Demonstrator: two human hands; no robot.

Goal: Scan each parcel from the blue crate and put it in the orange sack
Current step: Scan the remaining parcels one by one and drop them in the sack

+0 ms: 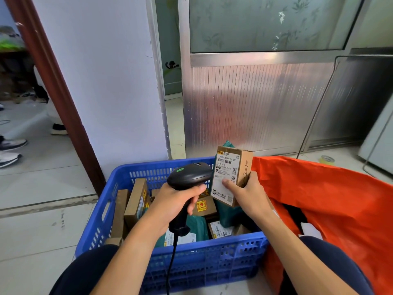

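L hand [176, 201] grips the black scanner [189, 177] by its handle, head right beside the label of a small cardboard parcel [231, 173]. R hand [248, 192] holds that parcel upright above the blue crate [191, 258], w/ more parcels inside; orange sack [323, 201] sits just right of the crate.

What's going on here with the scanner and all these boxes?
A seated person is partway through a scanning job. The left hand grips a black scanner, held close to the label of a small cardboard box that the right hand holds upright over the blue crate. More parcels lie in the crate. The orange sack sits on the right.
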